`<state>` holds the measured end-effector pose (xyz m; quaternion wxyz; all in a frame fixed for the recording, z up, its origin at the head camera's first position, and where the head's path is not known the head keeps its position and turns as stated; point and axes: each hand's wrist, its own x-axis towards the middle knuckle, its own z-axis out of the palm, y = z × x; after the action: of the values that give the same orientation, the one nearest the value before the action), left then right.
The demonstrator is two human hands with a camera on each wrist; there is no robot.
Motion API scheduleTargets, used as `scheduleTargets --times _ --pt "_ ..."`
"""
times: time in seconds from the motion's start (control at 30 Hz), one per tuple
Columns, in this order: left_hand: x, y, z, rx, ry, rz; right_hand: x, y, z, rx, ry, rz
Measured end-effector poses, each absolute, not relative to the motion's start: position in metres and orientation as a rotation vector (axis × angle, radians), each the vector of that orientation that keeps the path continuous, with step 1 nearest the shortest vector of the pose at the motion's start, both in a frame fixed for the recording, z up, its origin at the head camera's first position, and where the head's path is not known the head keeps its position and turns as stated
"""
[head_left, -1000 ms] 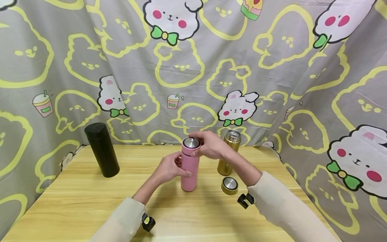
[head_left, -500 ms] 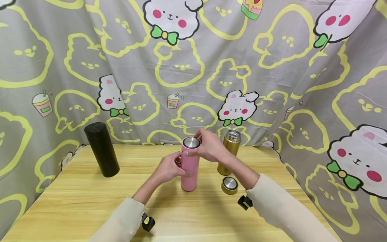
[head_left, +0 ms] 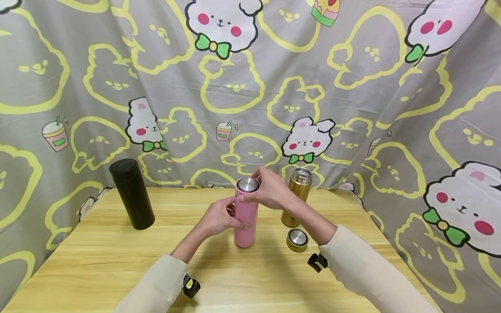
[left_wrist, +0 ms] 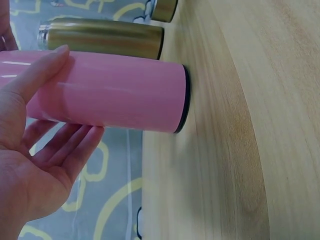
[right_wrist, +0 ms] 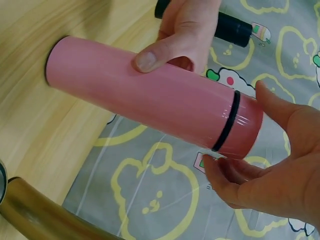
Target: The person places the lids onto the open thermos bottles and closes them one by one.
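A pink thermos (head_left: 244,224) stands upright on the wooden table, its steel-topped lid (head_left: 248,184) on. My left hand (head_left: 219,217) grips the body from the left, thumb across the front and fingers behind, as the left wrist view also shows. At the top, my right hand (head_left: 272,189) holds the pink lid from the right between thumb and fingers. In the right wrist view a black ring (right_wrist: 227,121) shows between the lid and the body, with the right hand's thumb and fingers on either side of the lid.
Behind my right forearm stands a gold thermos (head_left: 300,187) with its mouth uncovered. Its gold lid (head_left: 297,240) lies on the table (head_left: 117,269) in front of it. A black thermos (head_left: 133,195) stands at the left. A patterned curtain (head_left: 250,100) hangs behind the table.
Between one second and half a second ago my right hand turned about the lid, its fingers shifting to the right and its thumb to the left. My left hand and the thermos have stayed put.
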<state>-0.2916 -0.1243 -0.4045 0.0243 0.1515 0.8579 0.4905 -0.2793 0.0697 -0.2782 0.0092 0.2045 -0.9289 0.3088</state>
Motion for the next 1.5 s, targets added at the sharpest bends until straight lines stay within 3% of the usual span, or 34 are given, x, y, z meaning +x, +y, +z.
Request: scheduleTargets --times 0.5,1.07,1.5 --pt "-0.291 -0.126 -0.405 0.485 2.654 1.522 -0.280 0.073 -0.262 0.824 -2.981 1.137" --pt "-0.293 -0.125 -0.406 0.486 2.666 1.517 -0.283 0.069 -0.276 0.636 -2.896 0.941" --pt "-0.293 -0.126 -0.405 0.477 2.674 1.499 -0.280 0.069 -0.272 0.653 -2.939 0.920"
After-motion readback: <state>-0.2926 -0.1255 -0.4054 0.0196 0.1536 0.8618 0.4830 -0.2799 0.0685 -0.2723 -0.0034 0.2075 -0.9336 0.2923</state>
